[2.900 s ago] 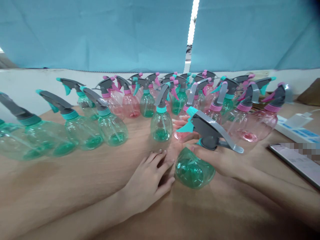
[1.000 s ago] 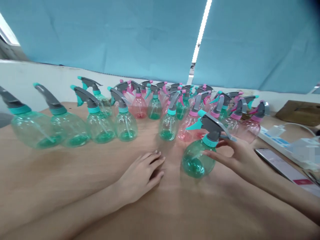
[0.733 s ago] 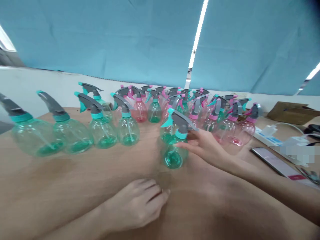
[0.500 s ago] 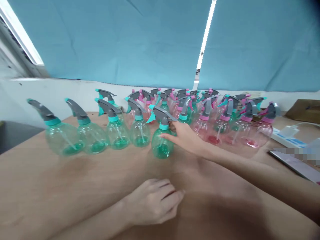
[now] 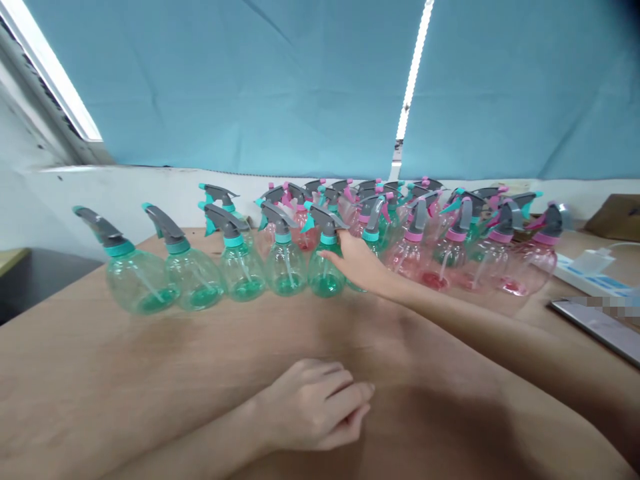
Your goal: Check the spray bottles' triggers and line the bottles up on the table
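My right hand (image 5: 357, 260) is closed round a green see-through spray bottle (image 5: 326, 279), thumb along its near side and fingers hidden behind. The bottle stands upright at the end of a front row of green spray bottles, close to the green spray bottle (image 5: 287, 273) on its left. Its grey trigger head with a teal nozzle points left. Loosely curled, my left hand (image 5: 315, 407) rests on the table in front of me; nothing shows in its fingers.
Pink spray bottles (image 5: 525, 270) continue the row rightward, with several more pink and green ones behind. A flat dark-edged device (image 5: 600, 330), a white power strip (image 5: 590, 277) and a brown box (image 5: 613, 223) lie at the right. A blue curtain (image 5: 250, 87) hangs behind the wooden table (image 5: 200, 360).
My right hand has moved the green spray bottle away from me, back into line with the front row. My left hand has stayed nearly where it was. The view has shifted slightly.
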`<control>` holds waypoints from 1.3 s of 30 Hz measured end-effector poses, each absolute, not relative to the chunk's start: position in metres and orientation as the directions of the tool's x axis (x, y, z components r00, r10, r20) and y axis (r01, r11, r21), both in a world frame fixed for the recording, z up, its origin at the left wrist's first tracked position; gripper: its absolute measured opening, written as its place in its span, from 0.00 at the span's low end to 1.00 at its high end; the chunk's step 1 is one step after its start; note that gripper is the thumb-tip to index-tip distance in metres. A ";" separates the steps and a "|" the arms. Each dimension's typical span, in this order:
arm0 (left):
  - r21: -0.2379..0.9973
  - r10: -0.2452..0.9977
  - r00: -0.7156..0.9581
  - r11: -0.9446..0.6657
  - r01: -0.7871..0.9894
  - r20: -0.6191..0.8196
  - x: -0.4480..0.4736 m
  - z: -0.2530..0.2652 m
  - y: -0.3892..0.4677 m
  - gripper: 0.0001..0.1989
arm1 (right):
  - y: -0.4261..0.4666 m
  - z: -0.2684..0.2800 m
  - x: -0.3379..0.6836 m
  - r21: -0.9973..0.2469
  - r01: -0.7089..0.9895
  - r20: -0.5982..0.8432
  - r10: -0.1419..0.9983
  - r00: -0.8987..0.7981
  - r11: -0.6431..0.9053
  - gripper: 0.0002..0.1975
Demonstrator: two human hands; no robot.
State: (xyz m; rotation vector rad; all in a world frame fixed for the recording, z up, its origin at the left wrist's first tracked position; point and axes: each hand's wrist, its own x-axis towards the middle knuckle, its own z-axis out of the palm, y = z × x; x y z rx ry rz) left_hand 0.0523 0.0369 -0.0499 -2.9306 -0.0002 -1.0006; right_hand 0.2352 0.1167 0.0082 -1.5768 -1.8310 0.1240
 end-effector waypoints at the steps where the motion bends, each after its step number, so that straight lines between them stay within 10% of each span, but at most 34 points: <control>1: -0.036 -0.007 0.792 -0.999 0.019 0.611 0.052 -0.050 0.037 0.09 | 0.118 0.009 0.235 -0.500 0.829 0.440 0.898 -0.005 0.250 0.19; 17: 0.040 0.084 0.784 -0.996 0.075 0.615 0.051 -0.051 0.039 0.09 | 0.094 -0.009 0.247 -0.543 0.788 0.521 0.852 0.048 0.288 0.28; 22: 0.063 0.113 0.796 -0.994 0.093 0.595 0.051 -0.052 0.040 0.08 | 0.056 0.001 0.274 -0.520 0.800 0.526 0.850 0.025 0.298 0.09; 39: 0.085 0.120 0.807 -0.993 0.086 0.579 0.051 -0.054 0.039 0.08 | 0.087 -0.008 0.291 -0.430 0.900 0.406 0.875 0.265 -0.073 0.39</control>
